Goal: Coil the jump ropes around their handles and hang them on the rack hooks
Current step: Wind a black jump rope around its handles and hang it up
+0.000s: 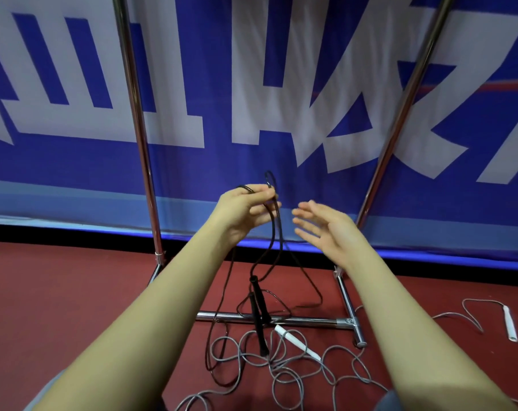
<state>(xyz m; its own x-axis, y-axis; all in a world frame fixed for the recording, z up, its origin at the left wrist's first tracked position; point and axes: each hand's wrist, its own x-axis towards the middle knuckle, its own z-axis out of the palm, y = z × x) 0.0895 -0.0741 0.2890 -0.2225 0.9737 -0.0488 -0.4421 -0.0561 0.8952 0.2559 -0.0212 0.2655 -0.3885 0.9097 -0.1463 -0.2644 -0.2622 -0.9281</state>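
Item: black jump rope [274, 232], held up at centre frame; cord is pinched in the curled fingers of the left hand [246, 212], a small loop standing above the fingertips, the remainder hanging down to the floor

Item: black handles [259, 315], two, seen lower centre, dangling close together just in front of the rack's base bar; whether they touch the floor cannot be told

Item: right hand [326, 229], right of centre, fingers spread and nothing held, close beside the hanging cord

Item: grey jump rope [281, 369], left tangled on the red floor [74, 292] at lower centre; one white handle [296, 342] lies across it, a second white handle [510, 324] lies well apart at lower right

Item: rack [281, 318], chrome uprights at left and right of frame; hooks are not in view

Handling note: the step in hand is judged to be gathering the black cord. The handles should probably be brought up and held together first, then the cord wound in even, snug turns, slack being fed by the free hand so that no snag is made on the grey rope below
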